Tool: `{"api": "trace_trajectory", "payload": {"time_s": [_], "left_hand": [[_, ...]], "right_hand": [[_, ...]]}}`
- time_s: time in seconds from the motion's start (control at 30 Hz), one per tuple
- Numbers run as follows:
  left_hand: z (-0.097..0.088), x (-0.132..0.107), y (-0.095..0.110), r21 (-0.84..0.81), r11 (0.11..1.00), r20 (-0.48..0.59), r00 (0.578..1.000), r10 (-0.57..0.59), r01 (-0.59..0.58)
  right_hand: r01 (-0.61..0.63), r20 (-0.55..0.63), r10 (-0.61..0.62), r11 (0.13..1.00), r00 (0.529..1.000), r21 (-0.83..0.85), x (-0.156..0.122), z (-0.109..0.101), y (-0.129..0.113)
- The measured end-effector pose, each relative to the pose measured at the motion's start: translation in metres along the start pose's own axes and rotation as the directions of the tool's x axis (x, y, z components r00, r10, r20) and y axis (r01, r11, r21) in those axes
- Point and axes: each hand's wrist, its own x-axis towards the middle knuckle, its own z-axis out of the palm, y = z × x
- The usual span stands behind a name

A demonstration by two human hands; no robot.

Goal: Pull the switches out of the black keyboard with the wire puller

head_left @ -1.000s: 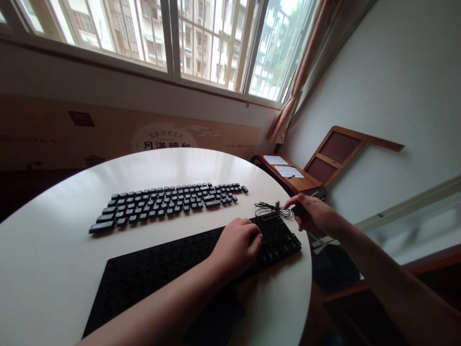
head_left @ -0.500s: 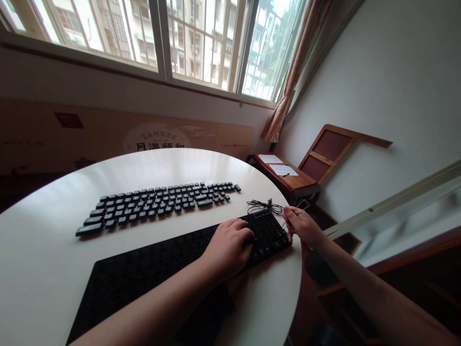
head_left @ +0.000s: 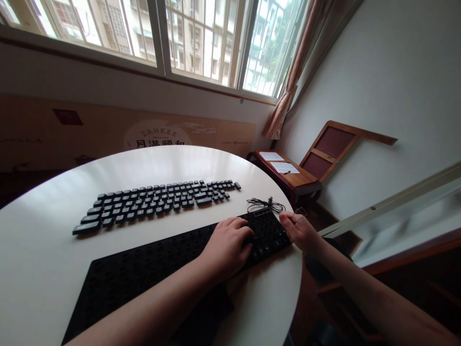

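Observation:
A black keyboard (head_left: 144, 269) lies at a slant across the near part of the round white table, most of its keycaps off, with some still on at its right end. My left hand (head_left: 230, 242) rests on its right part, fingers curled down onto it. Just over the right end, my right hand (head_left: 297, 228) is closed around a thin wire keycap puller (head_left: 301, 211), whose loop sticks out past the fingers; its other end is hidden. Rows of removed black keycaps (head_left: 154, 201) are laid out behind the keyboard. The coiled black cable (head_left: 264, 205) sits at the keyboard's back right.
The white table (head_left: 32, 254) has its rounded edge close by my right hand. Beyond it stand a low wooden table (head_left: 298, 179) with papers and a pen, and a wooden frame (head_left: 331, 144) against the wall. A barred window (head_left: 201, 43) is ahead.
My right hand has shifted slightly left and turned, staying over the keyboard's right end. My left hand keeps its place. The view has moved a little.

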Motion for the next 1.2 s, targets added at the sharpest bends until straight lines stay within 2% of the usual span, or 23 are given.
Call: {"api": "trace_trajectory", "payload": {"time_s": [0.1,0.2,0.27,0.37,0.43,0.5,0.6,0.7,0.77,0.87,1.0,1.07,1.13,1.2], "left_hand": [[0.000,0.000,0.000,0.002,1.000,-0.001,1.000,0.003,-0.003],[0.000,0.001,0.000,-0.004,1.000,-0.002,1.000,0.001,-0.001],[0.000,0.001,0.000,-0.008,1.000,0.001,1.000,-0.004,0.004],[-0.001,0.000,0.001,-0.015,1.000,0.010,1.000,-0.014,0.014],[-0.002,0.000,0.002,-0.034,0.999,0.010,0.999,-0.032,0.033],[-0.006,0.001,0.005,-0.091,0.994,0.003,0.998,-0.060,0.060],[-0.013,0.002,0.009,-0.220,0.974,-0.030,0.998,-0.057,0.049],[-0.019,0.002,0.013,-0.309,0.951,-0.072,0.997,0.007,-0.029],[-0.020,0.001,0.014,-0.335,0.940,-0.083,0.996,0.032,-0.058],[-0.017,0.000,0.013,-0.355,0.934,-0.079,0.997,0.006,-0.033],[-0.012,0.001,0.008,-0.378,0.926,-0.089,0.995,-0.048,0.011],[-0.011,0.002,0.006,-0.407,0.913,-0.095,0.994,-0.057,0.014],[-0.011,0.002,0.005,-0.449,0.893,-0.095,0.993,-0.070,0.020],[-0.012,0.003,0.005,-0.499,0.866,-0.097,0.990,-0.098,0.037]], "right_hand": [[0.070,-0.094,-0.075,0.996,0.993,-0.053,-0.006,0.005,0.000],[-0.014,-0.165,0.044,0.984,0.985,0.178,-0.006,0.010,0.005],[-0.042,-0.211,0.125,0.931,0.969,0.363,-0.003,0.012,0.009],[0.008,-0.300,0.177,0.850,0.937,0.526,0.000,0.009,0.009],[0.066,-0.351,0.157,0.834,0.923,0.548,-0.002,0.007,0.003],[0.119,-0.342,0.070,0.855,0.937,0.504,-0.008,0.008,-0.007],[0.192,-0.193,-0.125,0.904,0.973,0.381,-0.018,0.015,-0.029],[0.266,-0.014,-0.271,0.932,0.963,0.247,-0.024,0.024,-0.056],[0.309,0.050,-0.323,0.932,0.945,0.188,-0.024,0.027,-0.069],[0.347,0.058,-0.358,0.927,0.932,0.139,-0.024,0.026,-0.075],[0.383,-0.138,-0.376,0.923,0.916,0.033,-0.025,0.017,-0.071],[0.420,-0.169,-0.429,0.903,0.887,-0.088,-0.021,0.009,-0.074],[0.486,-0.070,-0.516,0.837,0.854,-0.251,-0.012,0.003,-0.083],[0.560,0.070,-0.572,0.759,0.817,-0.333,0.000,-0.001,-0.091]]}}
